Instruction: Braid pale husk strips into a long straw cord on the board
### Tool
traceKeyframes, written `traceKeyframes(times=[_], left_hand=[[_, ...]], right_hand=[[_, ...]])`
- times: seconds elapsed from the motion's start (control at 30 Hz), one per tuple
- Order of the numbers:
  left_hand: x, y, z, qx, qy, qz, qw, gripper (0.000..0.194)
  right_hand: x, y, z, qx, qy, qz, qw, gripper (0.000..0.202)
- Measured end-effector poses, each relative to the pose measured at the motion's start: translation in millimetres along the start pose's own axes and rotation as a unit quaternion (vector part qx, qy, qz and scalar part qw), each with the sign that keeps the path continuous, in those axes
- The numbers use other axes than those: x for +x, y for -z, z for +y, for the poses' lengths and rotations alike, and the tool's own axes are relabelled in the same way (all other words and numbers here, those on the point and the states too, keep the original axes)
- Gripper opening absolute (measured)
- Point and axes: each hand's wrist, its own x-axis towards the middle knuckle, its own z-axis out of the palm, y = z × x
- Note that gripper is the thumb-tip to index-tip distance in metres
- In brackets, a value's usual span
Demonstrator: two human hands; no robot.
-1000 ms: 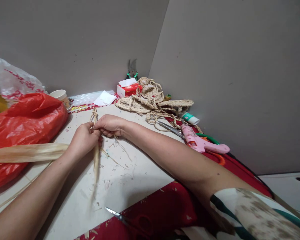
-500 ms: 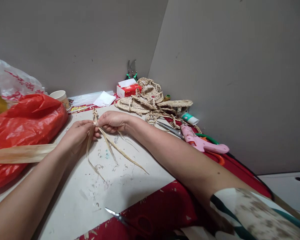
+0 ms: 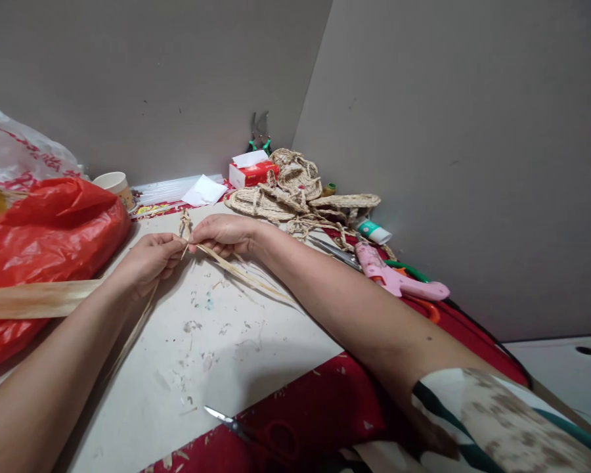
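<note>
Between my hands is a straw braid (image 3: pixel 184 225), its plaited end pointing away from me. My left hand (image 3: pixel 152 259) pinches it from the left, with a loose strand (image 3: pixel 140 325) trailing under the wrist toward me. From the right, my right hand (image 3: pixel 224 233) pinches the same spot, fingers closed. Pale straw strands (image 3: pixel 243 274) run out beneath this hand toward the lower right. The two sets of fingertips nearly touch, and they partly hide where the strands cross.
Scissors (image 3: pixel 226 420) lie at the near edge. A red plastic bag (image 3: pixel 64 230) with a wide straw strip (image 3: pixel 34 299) across it fills the left. Woven straw pieces (image 3: pixel 276 200), a tissue pack (image 3: pixel 253 172), pruning shears (image 3: pixel 260 131) and a pink glue gun (image 3: pixel 384 272) sit at the back and right.
The strands have parted: one now trails left under my left wrist, and the others have swung right beneath my right forearm. Both hands stay at the braid.
</note>
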Motion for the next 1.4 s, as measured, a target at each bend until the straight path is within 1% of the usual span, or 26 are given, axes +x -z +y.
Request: traceKeyframes(times=[0.1,0.27,0.37,0.63,0.77,0.83,0.9,1.0,1.13,1.23,1.3,1.4], left_hand=[[1,2.0,0,-0.018,0.019,-0.018,0.999,0.011],[6,8.1,-1,-0.058,0.066,-0.077,0.993,0.011],[8,11.2,-3,-0.080,0.080,-0.094,0.989,0.013],[11,13.3,-4,-0.104,0.085,-0.085,0.987,0.016],[9,11.9,-4,-0.096,0.072,-0.073,0.990,0.016],[7,10.8,-5,-0.090,0.067,-0.064,0.992,0.017],[7,9.5,-6,-0.085,0.064,-0.054,0.993,0.017],[7,7.4,-8,-0.081,0.061,-0.038,0.994,0.021],[8,4.9,-8,-0.079,0.058,-0.022,0.995,0.029],[7,3.8,-7,-0.074,0.058,-0.017,0.995,0.027],[6,3.4,-7,-0.071,0.058,-0.014,0.996,0.025],[6,2.7,-8,-0.066,0.055,-0.007,0.996,0.026]], right_hand=[[-1,-1,-1,-0.012,0.005,0.009,1.000,0.015],[0,-1,1,-0.050,0.019,0.020,0.998,0.010],[2,-1,4,-0.075,0.039,0.028,0.996,0.010],[4,-4,6,-0.168,0.076,0.060,0.981,0.015],[5,-5,7,-0.181,0.075,0.069,0.978,0.016],[4,-6,7,-0.206,0.075,0.084,0.972,0.017],[3,-8,5,-0.259,0.090,0.108,0.956,0.017],[2,-12,1,-0.361,0.110,0.141,0.915,0.017],[-1,-17,-2,-0.454,0.118,0.162,0.868,0.015],[-4,-20,-3,-0.510,0.120,0.172,0.834,0.015],[-6,-23,-4,-0.533,0.115,0.177,0.819,0.016],[-7,-24,-4,-0.546,0.100,0.179,0.812,0.018]])
